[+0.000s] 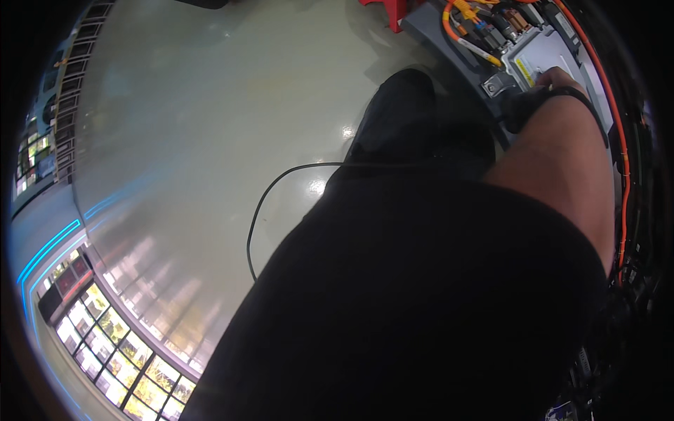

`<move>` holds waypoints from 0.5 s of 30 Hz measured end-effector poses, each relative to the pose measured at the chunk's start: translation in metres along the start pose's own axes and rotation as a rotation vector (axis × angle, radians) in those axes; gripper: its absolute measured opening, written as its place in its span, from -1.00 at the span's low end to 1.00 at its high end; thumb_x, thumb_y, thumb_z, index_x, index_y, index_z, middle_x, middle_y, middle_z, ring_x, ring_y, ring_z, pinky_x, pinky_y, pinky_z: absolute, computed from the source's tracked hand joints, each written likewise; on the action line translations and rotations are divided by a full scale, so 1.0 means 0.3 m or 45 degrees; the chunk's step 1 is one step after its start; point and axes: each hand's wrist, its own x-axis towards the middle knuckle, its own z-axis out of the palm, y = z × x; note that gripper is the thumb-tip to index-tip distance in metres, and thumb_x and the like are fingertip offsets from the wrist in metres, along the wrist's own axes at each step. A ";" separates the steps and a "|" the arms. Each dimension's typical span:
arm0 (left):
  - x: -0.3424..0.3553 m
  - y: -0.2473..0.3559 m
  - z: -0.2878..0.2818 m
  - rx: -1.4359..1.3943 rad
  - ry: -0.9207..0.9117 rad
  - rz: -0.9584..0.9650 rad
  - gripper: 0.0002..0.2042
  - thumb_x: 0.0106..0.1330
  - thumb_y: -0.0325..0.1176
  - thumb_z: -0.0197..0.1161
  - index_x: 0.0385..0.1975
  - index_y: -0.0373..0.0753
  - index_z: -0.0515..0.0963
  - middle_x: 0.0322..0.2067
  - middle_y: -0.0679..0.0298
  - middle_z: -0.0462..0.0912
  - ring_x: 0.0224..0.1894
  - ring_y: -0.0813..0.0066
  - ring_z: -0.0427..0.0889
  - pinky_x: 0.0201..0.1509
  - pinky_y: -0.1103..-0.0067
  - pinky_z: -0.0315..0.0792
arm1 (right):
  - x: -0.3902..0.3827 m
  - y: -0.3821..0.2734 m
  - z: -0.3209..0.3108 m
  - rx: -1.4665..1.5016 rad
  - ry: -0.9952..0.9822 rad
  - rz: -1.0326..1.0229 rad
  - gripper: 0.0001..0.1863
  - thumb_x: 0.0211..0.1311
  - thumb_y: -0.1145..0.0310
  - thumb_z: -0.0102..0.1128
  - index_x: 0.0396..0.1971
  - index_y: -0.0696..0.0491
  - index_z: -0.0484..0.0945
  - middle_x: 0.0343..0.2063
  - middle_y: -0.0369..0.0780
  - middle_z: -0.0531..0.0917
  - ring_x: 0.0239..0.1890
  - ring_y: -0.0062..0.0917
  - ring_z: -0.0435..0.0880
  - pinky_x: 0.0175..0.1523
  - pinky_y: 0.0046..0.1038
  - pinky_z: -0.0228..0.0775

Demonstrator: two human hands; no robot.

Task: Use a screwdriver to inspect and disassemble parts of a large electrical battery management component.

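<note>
My right hand [556, 77] reaches to the upper right, over a flat silver-grey metal box [562, 52] with a yellow label. Its fingers are curled down against the top of the box, and whatever they pinch is hidden from me. A black band [586, 98] circles the wrist. Beside the wrist lies a dark rounded shape that I cannot make out. A small metal bracket [495, 85] sits at the box's near corner. Orange cables [477, 52] and several plugs [491, 34] crowd the box's far side. My left hand does not show.
An orange cable [623, 161] runs down the right side past dark machinery. A thin black cable [261, 203] loops across the pale glossy floor [210, 91] and my dark-clad leg [400, 105]. A red stand [392, 12] is at the top. Bright windows [123, 351] are at lower left.
</note>
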 end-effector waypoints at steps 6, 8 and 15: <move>0.012 0.028 -0.072 -0.003 0.022 -0.070 -0.70 0.14 -0.14 0.19 -0.23 -0.17 0.67 -0.23 0.15 0.68 -0.11 0.25 0.65 -0.07 0.38 0.50 | 0.017 0.012 -0.057 0.005 0.052 -0.015 -0.79 0.14 0.39 0.27 -0.37 0.27 0.59 -0.58 -0.26 0.61 -0.53 -0.68 0.51 -0.39 -0.59 0.36; -0.003 0.025 -0.102 -0.148 0.038 -0.057 -0.69 0.17 -0.13 0.20 -0.20 -0.18 0.66 -0.22 0.13 0.67 -0.09 0.25 0.65 -0.05 0.39 0.50 | 0.042 0.118 -0.072 -0.081 0.118 0.028 -0.81 0.13 0.40 0.29 -0.30 0.17 0.63 -0.54 -0.33 0.61 -0.50 -0.74 0.51 -0.39 -0.65 0.34; -0.059 -0.035 -0.100 -0.172 0.010 -0.062 -0.66 0.14 -0.06 0.22 -0.23 -0.15 0.66 -0.22 0.13 0.67 -0.12 0.22 0.65 -0.05 0.37 0.50 | 0.021 0.122 -0.045 0.049 0.064 -0.175 -0.77 0.18 0.52 0.19 -0.15 0.18 0.62 -0.51 -0.24 0.60 -0.50 -0.69 0.48 -0.35 -0.64 0.33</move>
